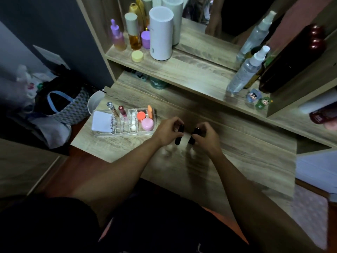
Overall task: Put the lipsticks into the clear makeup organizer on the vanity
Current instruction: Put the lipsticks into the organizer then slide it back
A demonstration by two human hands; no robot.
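Note:
The clear makeup organizer (116, 133) stands on the wooden vanity top at the left. It holds a white pad, two upright lip tubes (122, 111), an orange jar and a pink jar. To its right, my left hand (168, 132) grips a black lipstick (179, 135) and holds it upright just above the vanity top. Beside it, my right hand (206, 136) grips a second black lipstick (193, 136), also upright. The two lipsticks are a small gap apart, and fingers cover their tops.
A raised shelf (182, 70) behind carries a white cylinder (160, 33), purple and amber bottles, a yellow jar, spray bottles (246, 70) and small figurines. A mirror stands at the back. A white bin (94, 104) and bags sit left of the vanity.

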